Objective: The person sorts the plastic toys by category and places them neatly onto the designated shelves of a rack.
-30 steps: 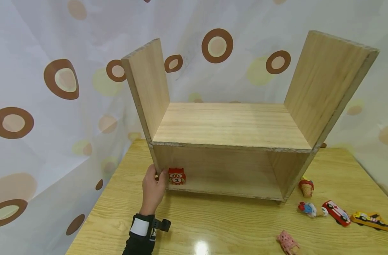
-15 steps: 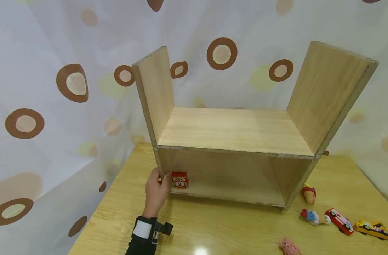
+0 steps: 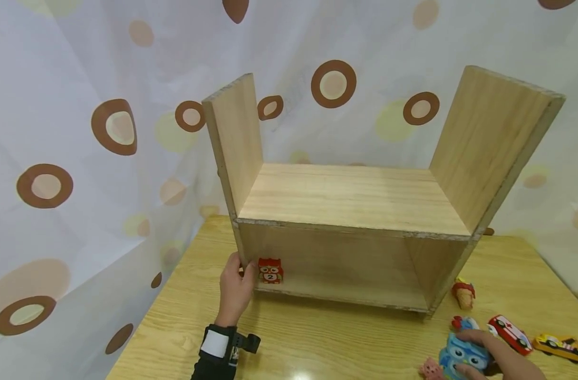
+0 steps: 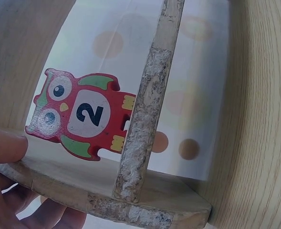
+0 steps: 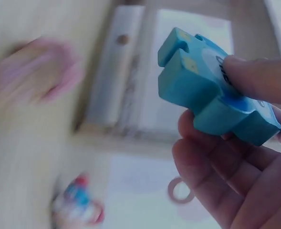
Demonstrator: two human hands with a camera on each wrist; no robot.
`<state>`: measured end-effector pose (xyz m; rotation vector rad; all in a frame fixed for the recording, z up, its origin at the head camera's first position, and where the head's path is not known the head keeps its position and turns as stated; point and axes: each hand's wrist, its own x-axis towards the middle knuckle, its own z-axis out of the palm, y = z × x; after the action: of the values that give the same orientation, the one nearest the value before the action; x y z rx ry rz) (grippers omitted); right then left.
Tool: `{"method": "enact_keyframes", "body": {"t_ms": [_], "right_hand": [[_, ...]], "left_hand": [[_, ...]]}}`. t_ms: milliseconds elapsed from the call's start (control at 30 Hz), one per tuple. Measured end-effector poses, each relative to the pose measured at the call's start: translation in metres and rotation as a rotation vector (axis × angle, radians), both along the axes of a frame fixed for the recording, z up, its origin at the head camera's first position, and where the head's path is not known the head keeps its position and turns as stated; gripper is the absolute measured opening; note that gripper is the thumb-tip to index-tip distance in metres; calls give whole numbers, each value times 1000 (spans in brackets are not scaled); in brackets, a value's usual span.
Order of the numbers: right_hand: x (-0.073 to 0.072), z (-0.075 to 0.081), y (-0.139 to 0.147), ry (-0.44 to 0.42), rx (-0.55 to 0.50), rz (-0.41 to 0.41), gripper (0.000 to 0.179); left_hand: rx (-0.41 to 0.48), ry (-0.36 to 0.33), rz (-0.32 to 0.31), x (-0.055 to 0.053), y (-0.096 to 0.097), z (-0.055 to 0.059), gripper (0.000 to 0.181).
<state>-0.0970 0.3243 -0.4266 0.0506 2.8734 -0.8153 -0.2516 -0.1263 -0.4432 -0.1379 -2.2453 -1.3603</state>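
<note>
Left hand [image 3: 235, 293] grips the open-fronted shelf's [image 3: 355, 194] edge [image 3: 220, 158]; right hand [image 3: 501, 349] pinches a blue owl [image 3: 460, 352] outside.

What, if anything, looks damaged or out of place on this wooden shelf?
The wooden shelf looks worn: in the left wrist view, the front edges of its bottom board and side panel show rough, whitish patches, unlike the smoother board faces. The red owl stands upright inside, and no spill shows.
</note>
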Motion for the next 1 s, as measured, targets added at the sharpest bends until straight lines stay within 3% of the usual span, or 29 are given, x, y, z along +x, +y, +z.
{"method": "enact_keyframes", "body": {"t_ms": [67,200,267,333,500,700,1000], "right_hand": [[-2,10,-20,121,-27,-10,56],[-12,12,-53,399,-76,10,46],[-20,14,-67,498,-112,45,45],[-28,18,-80,537,-151,73,44],[-53,27,-108,594,-206,101,39],[-81,28,-136,558,-231,92,39],[-114,22,-179,561,-297,140,38]], "left_hand": [[-3,7,3,0,0,0,23],[2,8,-6,0,-1,-2,23],[5,1,-10,1,-1,-3,23],[12,-5,-11,1,-1,-4,23],[9,1,-7,0,-1,-6,24],[-3,3,-8,0,0,-6,24],[-2,5,-8,-1,-5,-2,24]]}}
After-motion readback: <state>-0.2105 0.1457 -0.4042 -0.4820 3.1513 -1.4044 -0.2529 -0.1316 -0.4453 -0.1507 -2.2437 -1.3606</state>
